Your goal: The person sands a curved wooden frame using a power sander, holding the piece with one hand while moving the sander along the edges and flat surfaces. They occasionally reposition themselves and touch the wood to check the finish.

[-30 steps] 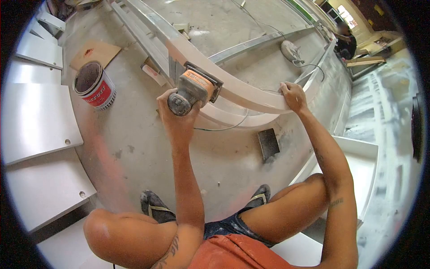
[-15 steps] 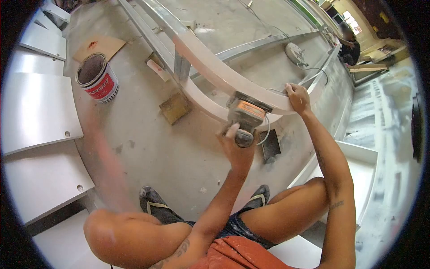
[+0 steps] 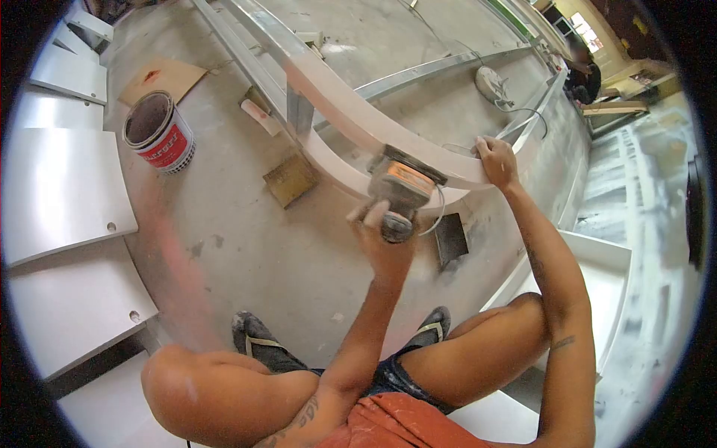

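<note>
My left hand [image 3: 385, 243] is closed around the rear grip of a black and orange power sander [image 3: 409, 179]. The sander's flat pad rests against the outer face of a curved, pale pinkish frame [image 3: 343, 119]. Further right along the same curve, my right hand [image 3: 497, 160] has its fingers bent over the upper edge and grips it. A thin cord [image 3: 442, 209] loops from the sander's right side. Below the sander lies a dark flat block [image 3: 451, 239] on the floor. Part of my left fingers is hidden behind the sander body.
An open paint can [image 3: 160, 134] with a red label stands left, by a cardboard piece [image 3: 179, 75]. A brown square pad [image 3: 290, 181] lies near the frame. White panels [image 3: 63, 187] line the left; a white tray-like box [image 3: 597, 276] sits right. A person [image 3: 586, 75] is far back right.
My left hand and the sander have shifted a little to the left along the curved frame. My right hand stays at the same place on the frame.
</note>
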A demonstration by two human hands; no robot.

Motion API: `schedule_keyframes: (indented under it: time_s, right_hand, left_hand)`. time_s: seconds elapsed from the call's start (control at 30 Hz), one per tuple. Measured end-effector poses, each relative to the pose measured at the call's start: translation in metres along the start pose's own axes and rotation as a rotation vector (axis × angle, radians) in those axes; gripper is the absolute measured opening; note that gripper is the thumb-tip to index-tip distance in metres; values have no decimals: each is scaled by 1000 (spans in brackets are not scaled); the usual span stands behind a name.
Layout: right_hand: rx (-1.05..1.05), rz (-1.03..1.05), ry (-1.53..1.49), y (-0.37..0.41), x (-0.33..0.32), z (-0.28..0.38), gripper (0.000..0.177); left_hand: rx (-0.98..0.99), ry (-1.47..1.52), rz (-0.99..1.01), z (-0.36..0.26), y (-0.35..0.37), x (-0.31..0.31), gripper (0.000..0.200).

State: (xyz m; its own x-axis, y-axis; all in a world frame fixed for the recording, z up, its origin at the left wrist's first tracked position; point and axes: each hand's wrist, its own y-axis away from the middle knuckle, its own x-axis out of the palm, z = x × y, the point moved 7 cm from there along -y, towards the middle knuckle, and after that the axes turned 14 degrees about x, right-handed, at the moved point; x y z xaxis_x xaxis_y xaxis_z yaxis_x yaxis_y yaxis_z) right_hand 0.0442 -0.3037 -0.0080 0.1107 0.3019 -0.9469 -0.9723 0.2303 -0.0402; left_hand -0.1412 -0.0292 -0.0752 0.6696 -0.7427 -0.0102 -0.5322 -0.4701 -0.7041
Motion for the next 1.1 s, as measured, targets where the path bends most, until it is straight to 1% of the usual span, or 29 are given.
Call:
schedule_keyframes:
  time_s: [0.13, 0.23, 0.3, 0.43, 0.5, 0.53, 0.63, 0.73, 0.8, 0.87, 0.9, 0.97, 1.03, 1.1]
  right_hand:
    - [-9, 0, 15, 1, -1, 2, 43]
    - [28, 18, 3, -2, 1, -2, 43]
    - [30, 26, -22, -2, 2, -2, 43]
    - [54, 24, -9, -1, 1, -1, 44]
    - [39, 27, 18, -1, 0, 0, 44]
    - [40, 25, 17, -3, 0, -1, 44]
    - [17, 34, 8, -2, 1, -1, 44]
    - [-34, 16, 29, -2, 1, 4, 44]
    - [40, 29, 39, -4, 3, -3, 44]
    - [28, 20, 24, -3, 3, -2, 45]
    - [19, 11, 11, -3, 3, -1, 45]
    - [33, 26, 25, -3, 3, 0, 45]
    - [54, 35, 32, -4, 4, -2, 46]
    - [27, 17, 27, -4, 3, -2, 47]
  left_hand:
    - [-22, 3, 27, 34, -18, -16, 72]
    - [-23, 3, 32, 61, -35, -28, 71]
    - [-94, 39, 82, 86, -48, -35, 69]
    - [-83, 58, 145, 113, -88, -50, 66]
    - [-186, 128, 152, 127, -102, -51, 65]
    - [-184, 130, 154, 129, -108, -52, 65]
    - [-146, 130, 186, 126, -116, -53, 66]
    - [-124, 33, 199, 118, -105, -51, 67]
    - [12, 20, 161, 96, -91, -46, 67]
    - [85, -28, 146, 68, -79, -40, 69]
    - [80, -33, 142, 56, -72, -36, 69]
    - [27, 13, 63, 37, -58, -31, 69]
    - [1, -23, 69, 21, -46, -24, 70]
    - [-24, -54, 74, 10, -36, -16, 71]
